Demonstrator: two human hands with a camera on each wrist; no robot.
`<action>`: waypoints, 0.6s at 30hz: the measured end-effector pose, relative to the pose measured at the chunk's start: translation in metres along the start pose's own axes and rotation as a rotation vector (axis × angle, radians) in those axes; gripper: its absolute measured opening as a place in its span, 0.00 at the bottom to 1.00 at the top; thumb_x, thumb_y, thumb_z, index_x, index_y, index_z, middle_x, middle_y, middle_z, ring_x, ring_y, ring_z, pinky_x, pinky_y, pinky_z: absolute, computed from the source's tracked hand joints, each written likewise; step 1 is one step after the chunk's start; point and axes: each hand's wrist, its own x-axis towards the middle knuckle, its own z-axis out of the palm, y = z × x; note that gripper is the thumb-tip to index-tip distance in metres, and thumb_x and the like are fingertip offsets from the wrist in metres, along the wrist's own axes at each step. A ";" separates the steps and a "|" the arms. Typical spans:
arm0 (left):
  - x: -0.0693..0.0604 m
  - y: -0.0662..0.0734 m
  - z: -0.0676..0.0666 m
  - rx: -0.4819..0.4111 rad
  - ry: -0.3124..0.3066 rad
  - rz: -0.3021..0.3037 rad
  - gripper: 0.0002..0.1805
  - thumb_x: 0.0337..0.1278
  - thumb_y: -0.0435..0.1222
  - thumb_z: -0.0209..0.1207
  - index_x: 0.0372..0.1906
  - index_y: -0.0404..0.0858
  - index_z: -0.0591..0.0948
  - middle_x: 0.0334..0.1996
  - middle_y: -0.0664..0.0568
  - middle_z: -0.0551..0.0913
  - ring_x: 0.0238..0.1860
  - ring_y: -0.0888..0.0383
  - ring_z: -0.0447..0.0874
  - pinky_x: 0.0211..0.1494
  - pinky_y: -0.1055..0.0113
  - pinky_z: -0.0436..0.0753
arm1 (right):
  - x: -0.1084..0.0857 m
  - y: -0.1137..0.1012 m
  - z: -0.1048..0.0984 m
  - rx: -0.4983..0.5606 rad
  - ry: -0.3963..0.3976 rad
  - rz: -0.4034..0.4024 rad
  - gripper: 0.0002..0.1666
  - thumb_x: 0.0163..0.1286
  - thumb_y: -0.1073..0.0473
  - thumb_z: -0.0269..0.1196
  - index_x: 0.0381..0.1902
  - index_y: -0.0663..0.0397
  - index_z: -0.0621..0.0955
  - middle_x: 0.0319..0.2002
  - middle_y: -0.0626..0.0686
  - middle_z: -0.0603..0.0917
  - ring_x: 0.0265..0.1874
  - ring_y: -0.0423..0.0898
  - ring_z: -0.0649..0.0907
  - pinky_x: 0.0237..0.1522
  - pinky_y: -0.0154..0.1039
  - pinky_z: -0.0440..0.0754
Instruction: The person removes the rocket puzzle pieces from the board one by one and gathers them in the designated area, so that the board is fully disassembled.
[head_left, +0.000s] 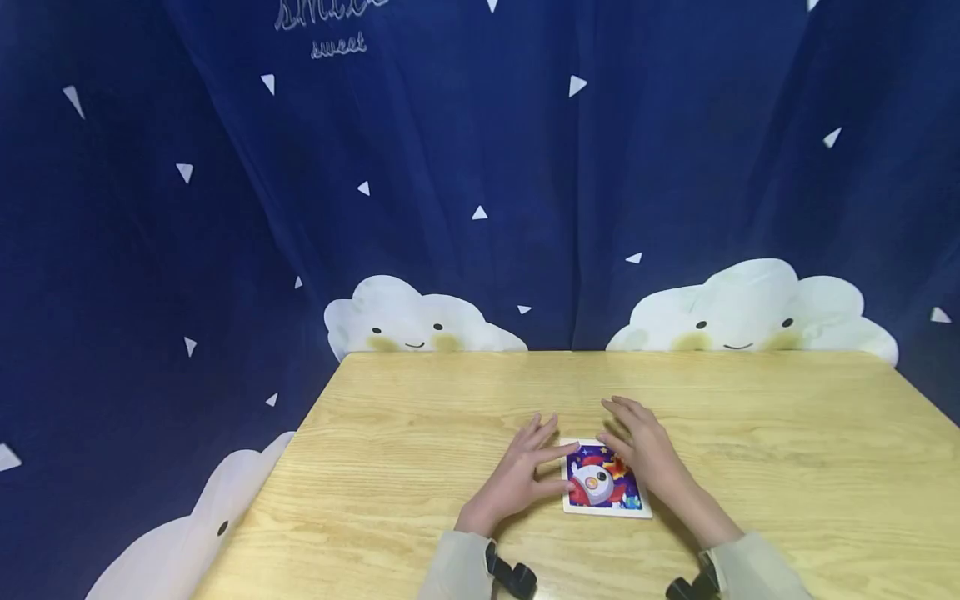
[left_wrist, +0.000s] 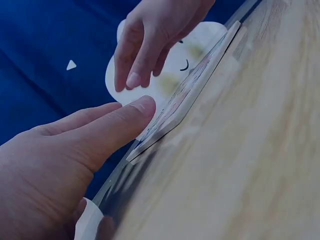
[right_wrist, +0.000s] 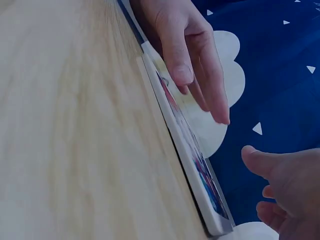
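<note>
A square picture board [head_left: 596, 485] with a white border and a cartoon figure on a dark blue and purple ground lies flat on the table. My left hand [head_left: 519, 473] is at its left side, fingers spread, thumb and index finger over the left part of the picture. At the upper right, my right hand [head_left: 648, 446] hovers with relaxed fingers near the board's edge. In the left wrist view the left thumb is close to the board [left_wrist: 187, 95]; in the right wrist view the right hand [right_wrist: 290, 190] is apart from the board [right_wrist: 187, 145]. Neither hand grips anything.
The light wooden table [head_left: 375, 500] extends around the board on all sides. Behind it hangs a dark blue curtain [head_left: 450, 133] with white triangles and smiling clouds. A black strap device [head_left: 513, 575] is on the left wrist, and another [head_left: 693, 583] on the right.
</note>
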 end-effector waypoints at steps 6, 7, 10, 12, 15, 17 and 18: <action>-0.002 0.000 0.001 0.031 -0.044 0.048 0.29 0.57 0.52 0.64 0.65 0.54 0.76 0.76 0.45 0.60 0.78 0.43 0.52 0.78 0.44 0.56 | -0.002 0.002 0.008 0.011 -0.008 -0.055 0.28 0.62 0.61 0.69 0.59 0.65 0.78 0.58 0.67 0.78 0.59 0.67 0.77 0.60 0.64 0.75; -0.002 0.000 0.001 0.037 -0.052 0.054 0.29 0.57 0.52 0.63 0.64 0.54 0.77 0.76 0.45 0.61 0.78 0.43 0.52 0.78 0.44 0.56 | -0.002 0.002 0.010 0.013 -0.008 -0.063 0.27 0.61 0.61 0.69 0.58 0.65 0.78 0.57 0.66 0.79 0.57 0.66 0.79 0.59 0.62 0.77; -0.002 -0.001 0.002 0.041 -0.070 0.062 0.27 0.58 0.52 0.64 0.63 0.54 0.78 0.75 0.45 0.62 0.78 0.45 0.53 0.79 0.45 0.57 | -0.003 0.003 0.013 0.040 -0.015 -0.077 0.26 0.59 0.63 0.70 0.55 0.65 0.80 0.52 0.64 0.82 0.50 0.61 0.84 0.53 0.55 0.83; -0.002 -0.001 0.002 0.052 -0.072 0.068 0.25 0.58 0.52 0.64 0.61 0.55 0.80 0.75 0.46 0.62 0.78 0.46 0.54 0.78 0.46 0.58 | -0.003 0.002 0.014 0.065 -0.027 -0.083 0.24 0.59 0.64 0.71 0.53 0.65 0.81 0.48 0.62 0.83 0.45 0.57 0.87 0.48 0.50 0.86; -0.002 -0.003 0.003 0.071 -0.069 0.076 0.23 0.58 0.52 0.64 0.58 0.54 0.82 0.75 0.46 0.64 0.78 0.46 0.55 0.78 0.46 0.58 | -0.003 0.002 0.017 0.083 -0.054 -0.079 0.21 0.58 0.65 0.71 0.50 0.63 0.82 0.43 0.58 0.85 0.38 0.51 0.88 0.42 0.44 0.87; -0.002 -0.003 0.003 0.083 -0.070 0.082 0.22 0.58 0.52 0.63 0.57 0.54 0.83 0.74 0.47 0.64 0.77 0.46 0.57 0.78 0.46 0.59 | -0.003 0.001 0.018 0.078 -0.067 -0.071 0.18 0.58 0.65 0.71 0.47 0.62 0.83 0.39 0.56 0.85 0.35 0.47 0.87 0.39 0.40 0.87; -0.002 -0.004 0.003 0.079 -0.075 0.080 0.21 0.58 0.52 0.63 0.56 0.54 0.83 0.74 0.48 0.64 0.77 0.47 0.57 0.78 0.46 0.58 | -0.003 0.001 0.018 0.073 -0.074 -0.066 0.16 0.58 0.65 0.71 0.46 0.61 0.84 0.38 0.54 0.85 0.34 0.44 0.85 0.38 0.37 0.86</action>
